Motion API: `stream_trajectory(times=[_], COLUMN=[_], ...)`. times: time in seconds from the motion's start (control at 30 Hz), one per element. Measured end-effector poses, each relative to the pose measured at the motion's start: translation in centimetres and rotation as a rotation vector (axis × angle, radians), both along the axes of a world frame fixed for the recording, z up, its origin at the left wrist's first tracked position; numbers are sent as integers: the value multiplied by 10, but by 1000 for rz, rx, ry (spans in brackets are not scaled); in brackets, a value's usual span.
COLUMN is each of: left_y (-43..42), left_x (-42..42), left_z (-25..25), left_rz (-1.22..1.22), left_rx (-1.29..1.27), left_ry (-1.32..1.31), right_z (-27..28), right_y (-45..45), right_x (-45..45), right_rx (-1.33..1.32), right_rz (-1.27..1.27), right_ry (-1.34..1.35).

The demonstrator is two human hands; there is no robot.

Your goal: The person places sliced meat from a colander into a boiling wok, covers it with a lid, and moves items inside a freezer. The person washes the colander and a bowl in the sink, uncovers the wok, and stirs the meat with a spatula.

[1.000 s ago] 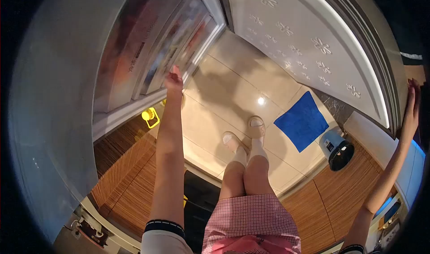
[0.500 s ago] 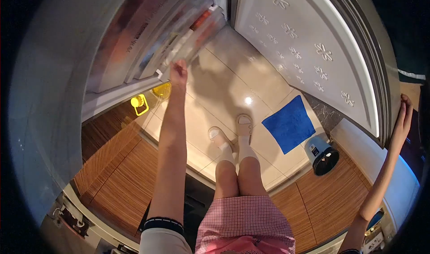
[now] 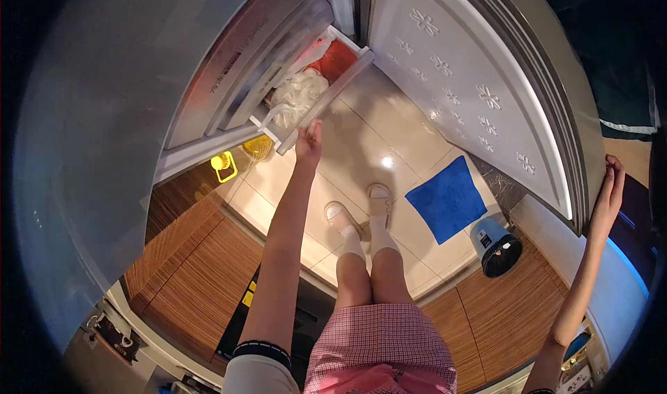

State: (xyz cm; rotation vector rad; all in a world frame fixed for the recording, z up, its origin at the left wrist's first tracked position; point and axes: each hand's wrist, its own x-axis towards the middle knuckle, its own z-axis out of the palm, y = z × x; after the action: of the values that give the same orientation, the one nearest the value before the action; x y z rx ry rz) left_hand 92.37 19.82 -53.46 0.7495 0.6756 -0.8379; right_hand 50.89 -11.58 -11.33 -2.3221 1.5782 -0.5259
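My left hand (image 3: 309, 140) has its fingers wrapped over the front edge of a freezer drawer (image 3: 333, 92), which is pulled partway out. In the drawer lie white plastic bags (image 3: 299, 95) and something red (image 3: 335, 61), its kind not clear. My right hand (image 3: 610, 184) is at the far right, its fingers bent round the outer edge of the freezer door (image 3: 472, 81). That door stands wide open, its white inner side stamped with snowflake shapes.
Two more drawer fronts (image 3: 229, 68) sit further inside the freezer. A yellow-capped oil bottle (image 3: 257, 146) stands below the open drawer. On the tiled floor (image 3: 347, 127) lie a blue cloth (image 3: 448, 199) and a light-blue bin (image 3: 495, 245). Wooden cabinets (image 3: 187, 276) flank my legs.
The drawer has slid outward with my left hand, so its bags now show. The freezer door and my right hand have shifted slightly left in view.
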Motion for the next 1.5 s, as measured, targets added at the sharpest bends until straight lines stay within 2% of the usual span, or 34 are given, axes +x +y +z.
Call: stream_trajectory(times=[0.17,0.23,0.37,0.43,0.47,0.53,0.57,0.63,0.7,0.73,0.77,0.8,0.83,0.9,0.97,1.03,1.1,1.17,1.23,1.3,1.33,1.37,1.4,1.43,1.47,1.5], left_y=[-17,-23,-28,-34,-31,-23,-28,-35,-26,-29,-21,-6,-20,-40,-36,-51,-21,-23,-9,21,20,20,65,87,135,126], left_x=[-16,-22,-18,-15,-9,2,-6,-5,10,27,38,66,64,71,104,126,168,163,136,117,94,52,63,67,73,18], left_z=[6,0,10,26,17,-11,-4,11,1,2,4,-24,14,41,1,-2,-47,-29,33,36,59,84,59,41,29,110], left_rz=[-187,-202,-257,-193,-200,-424,-340,-320,-464,-552,-542,-559,-574,-498,-724,-838,-745,-633,-813,-1048,-1089,-1288,-1345,-1291,-1163,-1595], left_rx=[-97,-44,13,88,86,-663,-170,-23,-174,-616,-354,-559,-137,83,-187,-813,-485,159,-236,40,331,-21,-175,-401,268,217], left_ry=[46,-168,-153,-57,-51,-245,-235,-171,-409,-428,-386,-243,-360,-198,-331,-136,-297,-473,-202,-696,-439,-566,-44,400,292,-43], right_z=[1,1,1,1,2,2,3,5,1,3,5,5,4,5,1,-2,2,1,5,11,9,-7,-5,-5,-8,-7], right_y=[2,0,2,1,2,3,4,6,5,8,11,12,11,14,15,18,28,38,53,67,72,73,79,84,88,94], right_x=[3,-1,1,0,-1,2,4,7,7,13,18,19,18,18,15,11,10,10,17,19,18,10,11,11,10,10], right_rx=[-5,5,31,51,70,44,18,39,35,8,-16,-6,-2,21,11,-30,-75,-152,-212,-228,-250,-264,-214,-166,-119,-73], right_rz=[-14,-6,-11,-26,-37,-34,-23,-37,-47,-77,-114,-112,-108,-128,-133,-137,-122,-89,-127,-147,-132,-130,-184,-235,-274,-307], right_ry=[13,-3,-9,-15,-21,-8,-2,-1,-62,-19,37,7,-37,-80,-116,-106,-55,-52,-33,-79,-85,-85,-44,-7,21,45])
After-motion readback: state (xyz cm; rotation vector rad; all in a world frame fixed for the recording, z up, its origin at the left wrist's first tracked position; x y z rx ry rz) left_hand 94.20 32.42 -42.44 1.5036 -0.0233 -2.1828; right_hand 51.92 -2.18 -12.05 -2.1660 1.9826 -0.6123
